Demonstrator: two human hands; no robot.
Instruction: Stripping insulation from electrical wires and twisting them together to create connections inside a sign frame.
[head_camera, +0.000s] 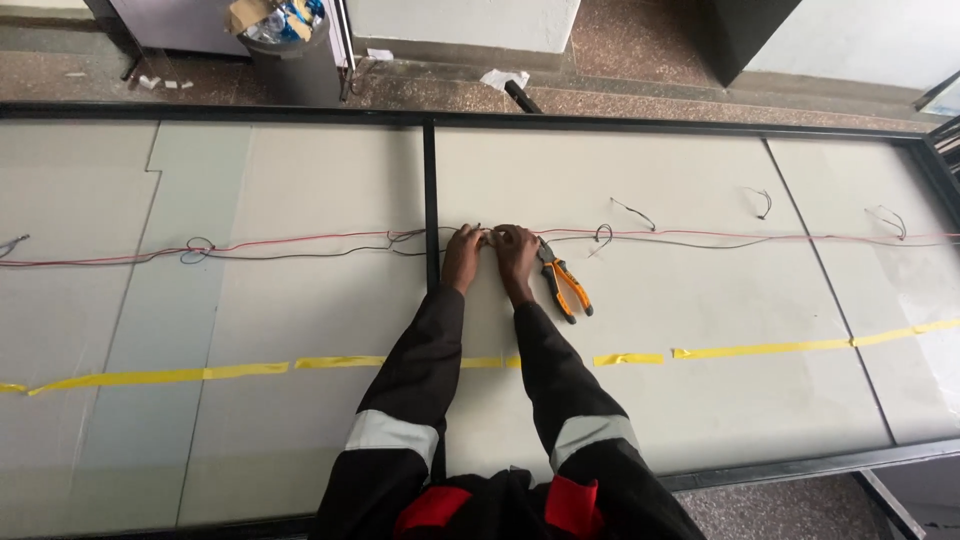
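My left hand (462, 255) and my right hand (516, 255) meet at the middle of a large pale panel (680, 200), fingertips together on a small joint in the wires (300, 243). The red and black wires run left to right across the whole panel. Both hands pinch the wires where they meet, just right of the black crossbar (430, 190). Orange-handled pliers (563, 283) lie on the panel right beside my right hand. What the fingers hold at the joint is too small to make out.
A strip of yellow tape (760, 349) crosses the panel nearer to me. Short loose wire ends (632, 212) lie further right. A black frame (700, 124) borders the panel. A bin with rubbish (290, 40) stands on the floor beyond.
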